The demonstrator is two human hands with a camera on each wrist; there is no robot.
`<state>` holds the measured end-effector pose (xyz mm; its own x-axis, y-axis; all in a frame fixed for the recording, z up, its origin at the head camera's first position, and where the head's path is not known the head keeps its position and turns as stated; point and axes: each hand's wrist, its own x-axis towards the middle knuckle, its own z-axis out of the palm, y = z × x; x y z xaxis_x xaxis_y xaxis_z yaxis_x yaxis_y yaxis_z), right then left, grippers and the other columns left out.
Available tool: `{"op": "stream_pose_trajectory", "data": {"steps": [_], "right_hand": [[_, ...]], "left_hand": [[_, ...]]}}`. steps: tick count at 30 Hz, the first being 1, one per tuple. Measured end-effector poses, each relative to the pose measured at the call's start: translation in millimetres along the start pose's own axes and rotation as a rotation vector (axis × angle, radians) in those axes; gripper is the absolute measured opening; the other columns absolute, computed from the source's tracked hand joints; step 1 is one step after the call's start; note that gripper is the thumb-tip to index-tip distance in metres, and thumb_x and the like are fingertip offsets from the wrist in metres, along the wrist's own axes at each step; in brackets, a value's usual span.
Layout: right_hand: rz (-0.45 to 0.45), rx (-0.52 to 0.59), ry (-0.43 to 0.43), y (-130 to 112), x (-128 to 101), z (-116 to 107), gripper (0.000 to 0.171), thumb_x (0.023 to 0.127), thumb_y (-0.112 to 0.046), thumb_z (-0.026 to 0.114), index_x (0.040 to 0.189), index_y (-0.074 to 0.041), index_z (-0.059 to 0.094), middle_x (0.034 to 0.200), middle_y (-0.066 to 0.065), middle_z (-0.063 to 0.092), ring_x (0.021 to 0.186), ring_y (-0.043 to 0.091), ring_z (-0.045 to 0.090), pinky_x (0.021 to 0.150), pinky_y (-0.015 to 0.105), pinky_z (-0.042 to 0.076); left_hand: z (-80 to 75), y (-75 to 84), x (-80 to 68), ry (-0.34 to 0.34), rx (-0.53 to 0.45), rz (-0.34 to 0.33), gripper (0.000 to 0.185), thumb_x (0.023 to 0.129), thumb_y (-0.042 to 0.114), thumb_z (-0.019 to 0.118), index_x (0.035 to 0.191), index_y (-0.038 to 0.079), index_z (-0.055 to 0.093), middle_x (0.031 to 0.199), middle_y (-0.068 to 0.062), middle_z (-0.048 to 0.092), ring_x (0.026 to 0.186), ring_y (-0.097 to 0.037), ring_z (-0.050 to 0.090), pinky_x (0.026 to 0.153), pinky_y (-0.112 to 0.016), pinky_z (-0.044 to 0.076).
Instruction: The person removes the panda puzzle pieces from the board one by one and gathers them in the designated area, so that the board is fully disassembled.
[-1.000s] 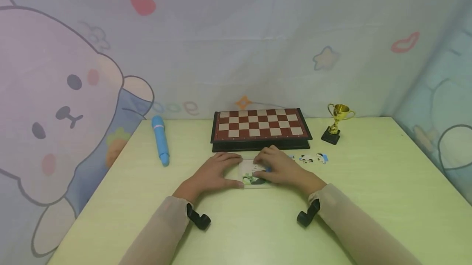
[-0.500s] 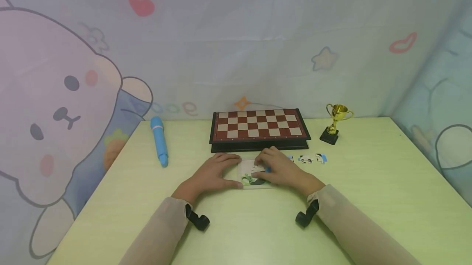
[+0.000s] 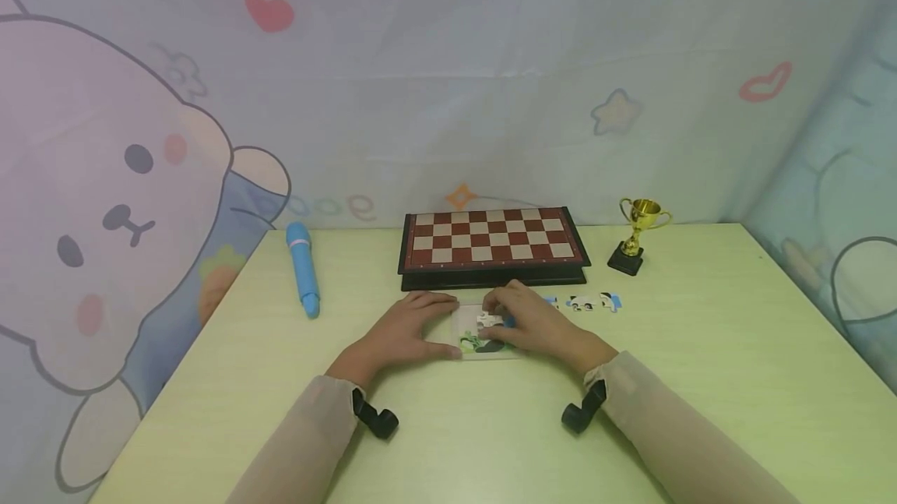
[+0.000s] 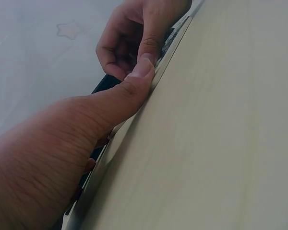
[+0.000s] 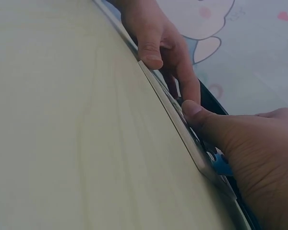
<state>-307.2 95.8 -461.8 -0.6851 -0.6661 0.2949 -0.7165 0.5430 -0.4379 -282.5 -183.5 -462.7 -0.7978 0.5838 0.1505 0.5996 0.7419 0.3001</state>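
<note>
A small puzzle tray [image 3: 468,350] with a green and black picture lies flat on the pale green table [image 3: 490,426], in front of the chessboard. My left hand [image 3: 420,326] grips the tray's left end, thumb on the near rim and fingers on the far side. My right hand [image 3: 515,318] is over the tray's right part, its curled fingertips on a white puzzle piece [image 3: 488,320], its thumb at the near rim. In the left wrist view my left thumb [image 4: 134,79] presses the tray rim [image 4: 116,139]. In the right wrist view my right thumb [image 5: 194,112] lies on the rim [image 5: 167,101].
A folded chessboard [image 3: 494,243] stands just behind the tray. Loose puzzle pieces [image 3: 592,302] lie to the right of my hand, and a gold trophy [image 3: 639,235] stands behind them. A blue marker [image 3: 303,266] lies at the left. Printed cloth walls close the table in.
My right fingers have drawn back a little, so the white piece shows more in the tray. My left hand and the tray have not moved.
</note>
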Motion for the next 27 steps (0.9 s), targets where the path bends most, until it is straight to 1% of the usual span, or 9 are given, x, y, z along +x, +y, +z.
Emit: {"op": "stream_pose_trajectory", "data": {"steps": [7,11,14,19,23,27], "right_hand": [[-0.044,0.044,0.010,-5.5,-1.7,-1.8,0.046,0.089,-0.043,0.076,0.123,-0.014,0.065,0.111,-0.009,0.063,0.102,0.009,0.053,0.087,0.033,0.052],[-0.064,0.032,0.023,-5.0,-1.7,-1.2,0.047,0.089,-0.044,0.076,0.125,-0.016,0.065,0.111,-0.010,0.063,0.101,0.008,0.052,0.084,0.030,0.052],[-0.089,0.023,0.028,-4.5,-1.1,-1.3,0.048,0.089,-0.043,0.076,0.127,-0.016,0.067,0.114,-0.010,0.067,0.099,0.008,0.050,0.082,0.029,0.050],[-0.122,0.014,0.035,-2.9,-0.9,-1.4,0.045,0.089,-0.042,0.076,0.124,-0.014,0.070,0.112,-0.011,0.069,0.096,0.009,0.048,0.081,0.029,0.048],[-0.117,0.010,0.038,-1.1,-1.5,-1.0,0.043,0.089,-0.043,0.076,0.121,-0.016,0.068,0.104,-0.014,0.064,0.093,0.010,0.047,0.079,0.029,0.047],[-0.089,0.020,0.028,0.3,-1.7,-0.9,0.041,0.088,-0.044,0.076,0.118,-0.018,0.066,0.104,-0.014,0.059,0.093,0.009,0.047,0.081,0.029,0.047]], "left_hand": [[-0.5,1.0,-0.8,0.004,0.014,0.008,0.087,0.081,0.078,0.062,0.149,0.025,0.051,0.151,0.008,0.047,0.139,-0.021,0.040,0.114,-0.045,0.032],[-1.0,1.5,-1.3,0.002,0.012,0.003,0.087,0.080,0.079,0.061,0.149,0.026,0.051,0.151,0.008,0.047,0.139,-0.021,0.039,0.114,-0.045,0.032],[-0.9,1.2,-1.6,0.000,0.006,0.000,0.087,0.080,0.079,0.061,0.149,0.027,0.051,0.151,0.009,0.047,0.139,-0.021,0.039,0.114,-0.046,0.032],[0.5,-0.3,-1.2,-0.006,0.010,-0.008,0.088,0.080,0.081,0.059,0.149,0.028,0.050,0.151,0.010,0.046,0.139,-0.019,0.038,0.114,-0.045,0.032],[1.0,-0.5,-0.5,-0.008,0.012,-0.015,0.089,0.079,0.082,0.058,0.150,0.029,0.050,0.151,0.012,0.045,0.140,-0.018,0.037,0.115,-0.044,0.032],[1.0,0.3,0.1,-0.001,0.009,-0.010,0.089,0.079,0.082,0.059,0.149,0.028,0.051,0.151,0.011,0.046,0.140,-0.019,0.038,0.115,-0.045,0.032]]}}
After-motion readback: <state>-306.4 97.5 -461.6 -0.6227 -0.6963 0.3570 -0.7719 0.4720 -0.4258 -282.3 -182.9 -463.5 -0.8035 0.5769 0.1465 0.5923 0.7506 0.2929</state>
